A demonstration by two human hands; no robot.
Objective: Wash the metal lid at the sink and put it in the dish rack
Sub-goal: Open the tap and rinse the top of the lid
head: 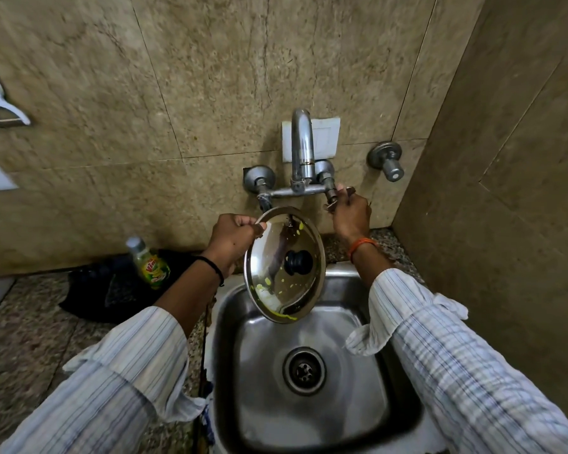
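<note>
One sink [230, 322] lies below my two hands. My left grip [235, 232] pinches the rim of one metal lid [284, 265], tilted over the basin; beyond, my right grip [351, 213] is curled around one tap handle [331, 194].

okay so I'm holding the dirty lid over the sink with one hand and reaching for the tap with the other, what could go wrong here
1. The left hand pinches the metal lid only at its rim, tilted over the sink; once wet it could slip and drop into the basin.
2. The right hand is on the tap valve; opened hard, water may splash off the angled lid onto the striped sleeves.
3. Yellow residue clings at the lower edge and may drip.
</note>
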